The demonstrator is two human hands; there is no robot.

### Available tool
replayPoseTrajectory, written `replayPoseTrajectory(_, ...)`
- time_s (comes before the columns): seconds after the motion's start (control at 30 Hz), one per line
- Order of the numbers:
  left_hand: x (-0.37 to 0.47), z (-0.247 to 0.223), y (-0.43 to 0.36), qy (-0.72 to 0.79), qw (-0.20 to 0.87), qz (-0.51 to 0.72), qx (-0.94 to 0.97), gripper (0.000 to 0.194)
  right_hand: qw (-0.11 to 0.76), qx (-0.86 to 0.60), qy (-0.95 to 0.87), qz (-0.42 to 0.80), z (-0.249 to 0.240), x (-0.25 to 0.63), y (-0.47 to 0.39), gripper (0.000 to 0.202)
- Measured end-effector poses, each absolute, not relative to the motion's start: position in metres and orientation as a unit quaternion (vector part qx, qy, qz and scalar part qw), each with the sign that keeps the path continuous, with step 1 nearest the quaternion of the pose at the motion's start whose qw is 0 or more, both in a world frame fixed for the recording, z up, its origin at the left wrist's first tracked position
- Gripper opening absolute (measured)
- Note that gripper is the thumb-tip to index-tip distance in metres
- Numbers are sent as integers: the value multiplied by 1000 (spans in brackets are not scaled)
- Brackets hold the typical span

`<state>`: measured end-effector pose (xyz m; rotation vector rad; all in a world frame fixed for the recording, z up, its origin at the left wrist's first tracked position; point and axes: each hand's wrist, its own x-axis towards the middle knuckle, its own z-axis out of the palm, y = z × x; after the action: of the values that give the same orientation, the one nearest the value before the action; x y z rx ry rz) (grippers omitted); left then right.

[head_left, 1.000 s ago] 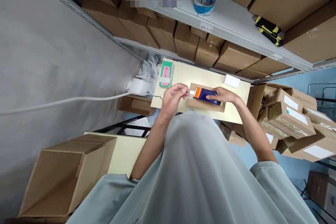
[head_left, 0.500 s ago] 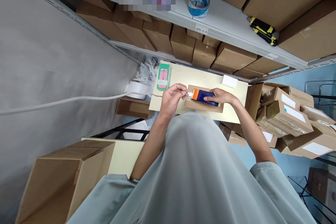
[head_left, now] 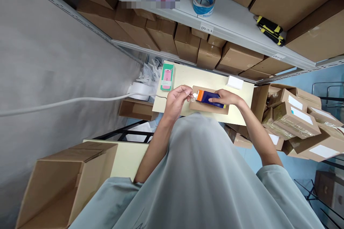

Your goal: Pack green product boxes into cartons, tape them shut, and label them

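Observation:
A dark blue and orange packet (head_left: 208, 97) lies over a flat brown cardboard box (head_left: 199, 106) on the cream table (head_left: 185, 69). My right hand (head_left: 225, 97) grips the packet's right part, thumb on top. At the packet's orange end, my left hand (head_left: 176, 101) has its thumb and forefinger pinched on something small and whitish, too small to name. A pale cable runs in from the left and ends behind my left hand. Further back on the left lies a green box with a pink item (head_left: 167, 78); a white box (head_left: 234, 82) sits at the back right.
Above the table, a shelf (head_left: 228, 25) holds blue tape (head_left: 203, 1), black-yellow cutters (head_left: 269, 30) and cartons. Taped boxes (head_left: 298, 114) are piled at the right. An open carton (head_left: 59, 186) stands at the lower left, and a grey wall is beyond.

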<state>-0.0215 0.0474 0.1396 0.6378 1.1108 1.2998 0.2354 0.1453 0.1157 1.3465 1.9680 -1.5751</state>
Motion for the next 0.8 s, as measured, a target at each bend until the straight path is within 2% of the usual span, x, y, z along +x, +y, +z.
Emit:
replayPoseTrajectory(0.53,-23,136,46,479,610,574,262,13,148,469,683,-540,116,236,146,66)
replayPoseTrajectory(0.8,-26,137,46,481,608,572,269,22,150,469,684,-538,116,236,146,64)
